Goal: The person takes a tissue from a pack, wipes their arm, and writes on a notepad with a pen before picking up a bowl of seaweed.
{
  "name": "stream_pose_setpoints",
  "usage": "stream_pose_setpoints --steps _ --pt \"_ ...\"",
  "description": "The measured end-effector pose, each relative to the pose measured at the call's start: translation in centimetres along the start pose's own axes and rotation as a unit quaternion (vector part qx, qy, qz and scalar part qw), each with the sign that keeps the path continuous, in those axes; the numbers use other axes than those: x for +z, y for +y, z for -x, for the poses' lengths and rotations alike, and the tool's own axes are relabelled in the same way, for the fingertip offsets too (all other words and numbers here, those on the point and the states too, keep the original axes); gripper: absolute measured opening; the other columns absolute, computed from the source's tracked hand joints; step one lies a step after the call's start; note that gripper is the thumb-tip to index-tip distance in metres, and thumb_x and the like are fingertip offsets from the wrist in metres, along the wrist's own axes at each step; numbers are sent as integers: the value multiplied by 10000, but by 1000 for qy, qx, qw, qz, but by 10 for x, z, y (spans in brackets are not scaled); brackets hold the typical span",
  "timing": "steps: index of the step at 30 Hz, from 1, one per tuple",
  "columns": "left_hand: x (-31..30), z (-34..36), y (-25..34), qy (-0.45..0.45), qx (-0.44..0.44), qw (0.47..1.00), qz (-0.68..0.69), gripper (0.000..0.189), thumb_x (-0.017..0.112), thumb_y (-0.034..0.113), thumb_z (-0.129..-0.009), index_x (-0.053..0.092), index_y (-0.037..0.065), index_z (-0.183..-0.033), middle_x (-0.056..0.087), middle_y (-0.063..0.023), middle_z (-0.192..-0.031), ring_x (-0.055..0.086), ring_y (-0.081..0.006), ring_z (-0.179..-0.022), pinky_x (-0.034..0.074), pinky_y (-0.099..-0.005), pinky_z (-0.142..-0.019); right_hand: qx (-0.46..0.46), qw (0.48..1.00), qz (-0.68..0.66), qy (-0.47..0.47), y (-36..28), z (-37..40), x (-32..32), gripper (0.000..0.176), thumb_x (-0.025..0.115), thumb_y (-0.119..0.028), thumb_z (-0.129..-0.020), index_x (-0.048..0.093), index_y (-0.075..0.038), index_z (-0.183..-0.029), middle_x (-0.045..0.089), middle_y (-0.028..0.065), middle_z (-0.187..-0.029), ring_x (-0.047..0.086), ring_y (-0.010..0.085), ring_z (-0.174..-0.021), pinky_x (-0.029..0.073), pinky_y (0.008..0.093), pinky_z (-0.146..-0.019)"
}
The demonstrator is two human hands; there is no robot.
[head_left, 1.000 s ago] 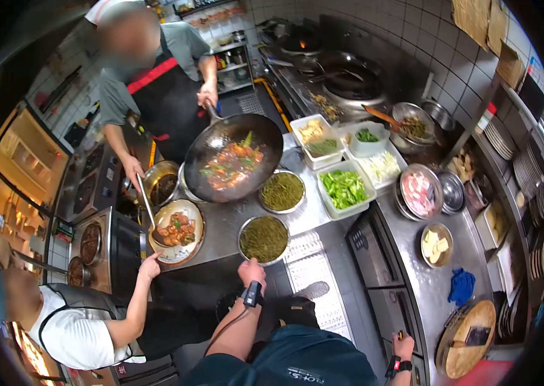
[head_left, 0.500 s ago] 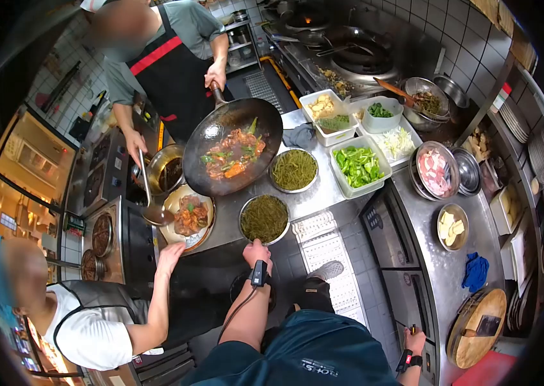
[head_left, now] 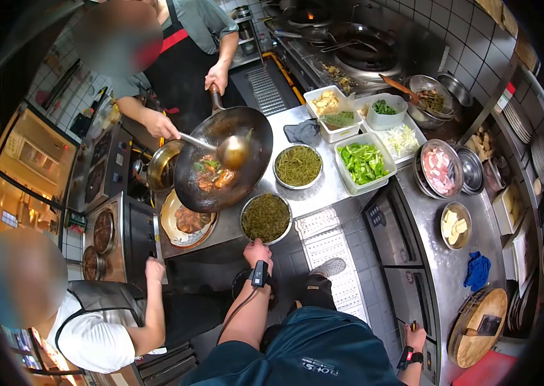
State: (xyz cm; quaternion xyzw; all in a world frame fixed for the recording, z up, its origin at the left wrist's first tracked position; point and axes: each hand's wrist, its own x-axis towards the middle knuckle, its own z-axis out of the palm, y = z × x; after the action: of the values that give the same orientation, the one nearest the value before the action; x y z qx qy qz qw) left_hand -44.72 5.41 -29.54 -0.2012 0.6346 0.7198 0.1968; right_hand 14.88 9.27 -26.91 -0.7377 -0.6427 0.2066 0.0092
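Observation:
My left hand (head_left: 258,252) is closed at the near rim of a metal bowl (head_left: 244,228) filled with dark green strands (head_left: 265,216), at the counter's front edge. Lower right, my right hand (head_left: 415,336) hangs beside the cabinet front, its fingers closed round a small dark thing I cannot make out. A co-worker across the counter tilts a wok (head_left: 256,170) by its handle and holds a ladle (head_left: 233,152) over the saucy food (head_left: 215,177) in it. Partly under the wok stands a plate (head_left: 168,215) with similar food (head_left: 193,220).
A second bowl of green strands (head_left: 298,166) stands behind mine. Tubs of cut greens (head_left: 363,163) and shredded vegetable (head_left: 399,141) are to the right. The side counter holds raw meat (head_left: 440,171), a blue cloth (head_left: 476,270) and a chopping board (head_left: 476,331). Another person stands at left.
The co-worker's wok has moved down and left, partly over the plate. Their ladle has swung up from the plate into the wok. The left person's hand has drawn back. My hands stay put.

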Motion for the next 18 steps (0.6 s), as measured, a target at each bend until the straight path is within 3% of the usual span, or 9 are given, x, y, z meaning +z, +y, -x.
stream_pose_setpoints --steps 8,10,14,16,18 --pt "4 8 -2 -7 -19 999 26 152 568 65 -892 504 55 -755 482 -43 -545 408 -127 -362 279 -292 -327 -23 1000 -13 9 -1 3 0 345 756 -263 -815 653 66 -801 620 296 -730 645 468 -730 504 501 -666" --pt "2 3 -8 -38 -18 998 46 174 567 64 -892 501 64 -731 457 -26 -526 393 -125 -352 269 -295 -329 8 999 25 -20 -4 3 -2 336 750 -288 -813 709 35 -898 686 264 -819 692 424 -817 545 480 -739" --pt "7 -4 -10 -58 -7 998 0 173 561 63 -895 503 66 -732 438 -19 -520 396 -123 -357 266 -298 -334 9 999 -24 20 15 2 13 351 745 -297 -811 706 41 -900 682 272 -825 688 430 -824 542 485 -744" --pt "14 -7 -8 -67 -6 998 15 160 553 68 -879 507 41 -728 470 -54 -562 412 -146 -379 277 -303 -343 22 1000 -10 -15 1 9 1 387 771 -274 -807 671 65 -966 676 285 -884 666 450 -893 530 491 -783" --pt "20 -9 -5 -76 -8 997 20 155 548 70 -871 510 29 -726 486 -71 -582 420 -157 -390 282 -305 -348 27 1000 0 6 4 11 4 391 771 -288 -803 672 62 -946 673 293 -872 662 460 -883 529 502 -781"
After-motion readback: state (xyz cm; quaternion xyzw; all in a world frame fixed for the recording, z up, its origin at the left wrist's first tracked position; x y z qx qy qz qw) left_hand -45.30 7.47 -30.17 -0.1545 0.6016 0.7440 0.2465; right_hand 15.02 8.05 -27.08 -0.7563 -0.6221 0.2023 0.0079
